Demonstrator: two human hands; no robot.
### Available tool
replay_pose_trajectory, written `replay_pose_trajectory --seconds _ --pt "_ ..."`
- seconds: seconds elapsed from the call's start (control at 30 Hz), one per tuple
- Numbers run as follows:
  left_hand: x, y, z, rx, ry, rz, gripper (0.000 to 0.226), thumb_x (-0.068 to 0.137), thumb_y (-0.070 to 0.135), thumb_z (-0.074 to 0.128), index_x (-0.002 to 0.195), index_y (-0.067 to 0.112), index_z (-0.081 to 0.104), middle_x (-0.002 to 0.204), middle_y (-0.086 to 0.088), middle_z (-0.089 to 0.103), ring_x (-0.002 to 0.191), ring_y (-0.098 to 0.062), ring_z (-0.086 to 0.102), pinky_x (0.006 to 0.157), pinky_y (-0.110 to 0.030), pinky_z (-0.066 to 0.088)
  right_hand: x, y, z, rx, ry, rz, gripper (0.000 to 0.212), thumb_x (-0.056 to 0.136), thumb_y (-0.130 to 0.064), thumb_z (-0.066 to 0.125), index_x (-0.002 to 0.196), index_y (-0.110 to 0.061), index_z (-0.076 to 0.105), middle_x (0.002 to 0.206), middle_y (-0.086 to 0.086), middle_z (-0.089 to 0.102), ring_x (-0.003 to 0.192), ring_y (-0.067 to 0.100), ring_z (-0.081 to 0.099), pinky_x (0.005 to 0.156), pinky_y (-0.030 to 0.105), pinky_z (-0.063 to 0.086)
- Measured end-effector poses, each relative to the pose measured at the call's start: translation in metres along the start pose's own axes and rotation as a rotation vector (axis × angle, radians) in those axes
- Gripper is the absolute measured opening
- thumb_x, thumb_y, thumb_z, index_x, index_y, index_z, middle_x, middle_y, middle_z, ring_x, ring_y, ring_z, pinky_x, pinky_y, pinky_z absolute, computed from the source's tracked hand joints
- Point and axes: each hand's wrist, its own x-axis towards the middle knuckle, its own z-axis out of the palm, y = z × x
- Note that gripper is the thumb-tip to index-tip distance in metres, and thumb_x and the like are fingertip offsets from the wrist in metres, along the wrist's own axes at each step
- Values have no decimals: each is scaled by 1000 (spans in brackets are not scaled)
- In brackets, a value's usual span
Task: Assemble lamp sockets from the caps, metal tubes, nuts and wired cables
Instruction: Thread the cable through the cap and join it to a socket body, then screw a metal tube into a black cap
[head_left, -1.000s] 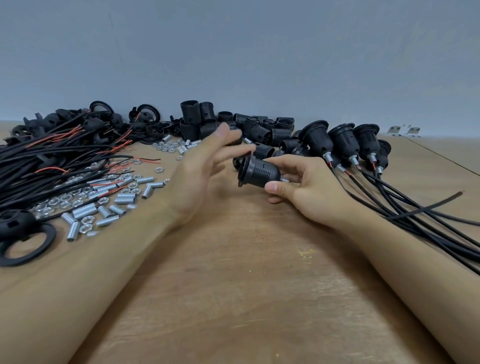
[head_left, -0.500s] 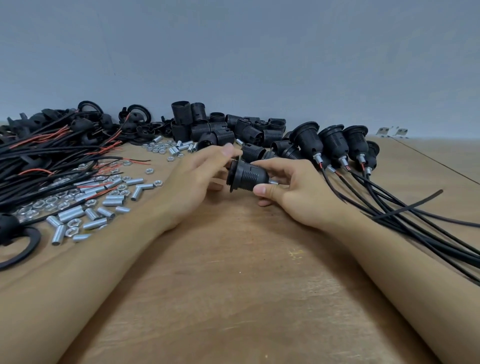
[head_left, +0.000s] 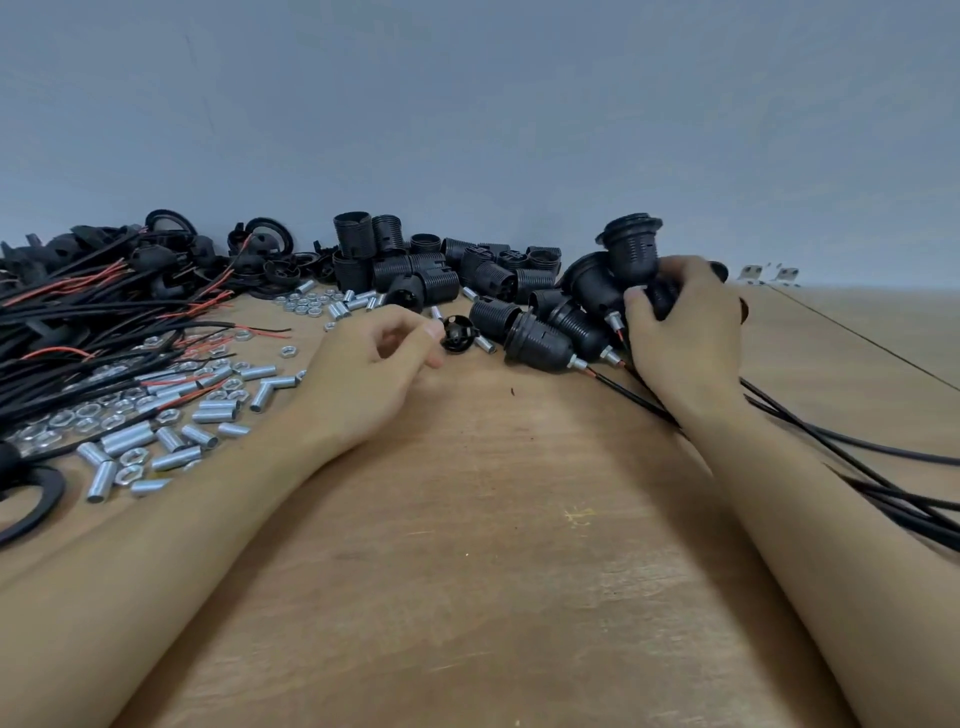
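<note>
My right hand (head_left: 685, 332) is curled over the group of assembled sockets (head_left: 587, 306) at the right side of the wooden table (head_left: 467, 545), fingers wrapped round one black socket body that the hand mostly hides; an upright socket (head_left: 631, 249) stands just above my knuckles. Two finished sockets lie on their sides just left of that hand, each with a metal stub and a black cable (head_left: 852, 441) trailing toward the right edge under my forearm.

My left hand (head_left: 374, 358) rests on the table, fingers loosely curled with thumb and forefinger close together; whether they pinch anything I cannot tell. A small black cap (head_left: 457, 335) lies just beside its fingertips.

No bins or trays: parts lie loose. Threaded socket shells (head_left: 415, 270) are piled at the wall, centre. Metal tubes (head_left: 171, 436) and nuts (head_left: 304, 304) are scattered left. Wired cables (head_left: 78, 322) with red leads are heaped far left. A black ring (head_left: 31, 499) lies at the left edge.
</note>
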Motion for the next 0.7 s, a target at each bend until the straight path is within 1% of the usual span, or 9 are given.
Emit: replay_pose_trajectory --seconds 0.07,0.1,0.2,0.27,0.43,0.5,0.57,0.6,0.7 --pt "-1 -1 0 79 12 15 15 97 32 61 86 30 71 81 19 72 81 -4 66 65 -6 42 0 0 1 -72 -34 5 37 93 -26 57 127 -11 57 124 11 60 118 30 52 99 45 43" --pt "-1 -1 0 100 17 19 15 96 31 62 85 29 72 81 18 72 81 -4 66 64 -5 42 0 -1 1 -81 -26 15 38 93 -26 57 128 -10 57 126 11 59 120 30 51 101 45 42" --pt "-3 -1 1 152 17 23 16 94 32 63 84 25 73 79 8 73 77 -12 66 68 -18 48 -5 -6 0 -40 21 19 43 92 -24 60 132 -10 51 130 11 54 122 29 47 102 41 40" --pt "-4 -1 1 179 9 27 16 93 32 65 82 25 72 78 8 72 73 -14 66 68 -23 48 -7 -8 2 -31 27 -7 43 91 -22 60 132 -11 52 130 11 52 122 29 45 100 36 38" --pt "-4 -1 -1 248 8 47 14 93 33 66 80 29 71 74 17 68 69 -3 63 63 -17 42 -9 -12 -1 -52 118 -106 43 91 -20 57 133 -9 51 135 12 48 125 29 41 103 32 31" --pt "-3 -3 -3 307 14 56 14 93 33 65 82 27 71 77 16 68 70 -1 61 65 -17 41 -12 -17 -3 -20 184 -238 35 91 -18 56 125 -9 57 128 10 53 122 29 42 100 24 31" --pt "-1 -5 -6 380 31 66 14 94 32 63 84 25 70 81 15 67 75 0 58 68 -21 41 -16 -24 -2 23 222 -390 26 91 -15 56 115 -9 64 116 6 61 115 27 47 94 12 28" --pt "0 -5 -9 416 44 63 12 94 32 63 86 27 70 84 15 67 79 -1 58 70 -24 41 -20 -28 -1 37 219 -455 22 91 -13 56 111 -9 66 109 4 63 111 27 50 92 9 27" --pt "3 -7 -17 535 91 43 10 94 31 61 92 29 71 92 12 69 91 -13 60 78 -32 44 -32 -36 4 107 115 -548 19 92 -10 57 108 -9 68 99 0 65 102 23 54 88 18 37"
